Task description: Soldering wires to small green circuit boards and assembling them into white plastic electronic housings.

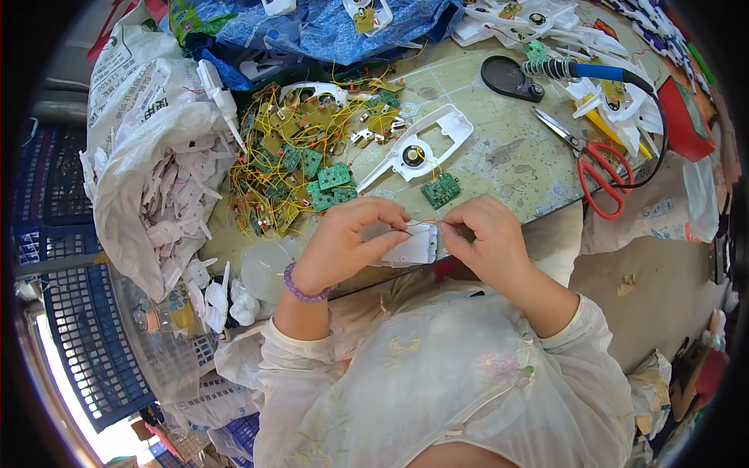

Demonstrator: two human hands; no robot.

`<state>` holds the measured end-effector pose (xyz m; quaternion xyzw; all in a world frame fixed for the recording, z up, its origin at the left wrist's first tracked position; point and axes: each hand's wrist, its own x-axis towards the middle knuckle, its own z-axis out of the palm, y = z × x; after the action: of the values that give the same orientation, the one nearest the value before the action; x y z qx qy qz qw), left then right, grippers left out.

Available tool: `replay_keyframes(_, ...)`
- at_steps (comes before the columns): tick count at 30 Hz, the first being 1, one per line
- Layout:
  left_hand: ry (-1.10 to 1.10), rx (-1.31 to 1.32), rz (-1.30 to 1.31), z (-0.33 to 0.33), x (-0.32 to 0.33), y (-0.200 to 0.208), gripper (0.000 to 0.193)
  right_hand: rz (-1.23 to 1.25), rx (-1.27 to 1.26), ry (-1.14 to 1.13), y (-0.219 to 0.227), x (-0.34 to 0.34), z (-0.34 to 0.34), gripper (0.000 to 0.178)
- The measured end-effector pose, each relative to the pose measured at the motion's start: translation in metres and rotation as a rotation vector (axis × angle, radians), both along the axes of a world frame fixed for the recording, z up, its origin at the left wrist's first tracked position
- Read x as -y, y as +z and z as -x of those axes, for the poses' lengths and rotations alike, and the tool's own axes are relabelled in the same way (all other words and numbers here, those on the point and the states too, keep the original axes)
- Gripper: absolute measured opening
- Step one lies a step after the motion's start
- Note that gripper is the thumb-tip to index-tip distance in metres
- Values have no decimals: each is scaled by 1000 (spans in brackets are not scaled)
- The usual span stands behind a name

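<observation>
My left hand (pixel 349 238) is closed in a pinch on one end of a thin red wire (pixel 427 221). The fingers of my right hand (pixel 489 236) pinch the same wire a short way to the right. Below it, at the table's near edge, lies a small white plastic piece (pixel 417 248), partly hidden by my left fingers. Just beyond my hands is a green circuit board (pixel 441 190). Its yellow wires lead to a white plastic housing (pixel 449 125) with a round speaker (pixel 413 155) in it.
A heap of circuit boards with yellow wires (pixel 292 156) covers the table's left. Beside it stands a white sack (pixel 133 117) of white plastic parts. Red-handled scissors (pixel 601 175) and a blue-handled soldering iron (pixel 597 71) on a black stand (pixel 509 78) lie to the right.
</observation>
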<state>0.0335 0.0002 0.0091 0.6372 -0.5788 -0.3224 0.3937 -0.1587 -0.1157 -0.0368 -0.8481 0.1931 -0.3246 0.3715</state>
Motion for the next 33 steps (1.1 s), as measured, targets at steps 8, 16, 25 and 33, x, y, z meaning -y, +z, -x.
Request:
replay_keyframes(8,161,-43,-193,24,12,-2,15,59,4,6,-1,-1,-3,12)
replay_keyframes(16,-19,-107,-109,0,5,9,13,54,-25,-20,-6,-1,-2,12)
replay_keyframes(25,276,-446,-245,0,9,-2,12,239,-18,18,-7,-2,3,15)
replay_keyframes(33,406,-478,-216,16,15,-14,14,513,81,233,-11,-15,6,26)
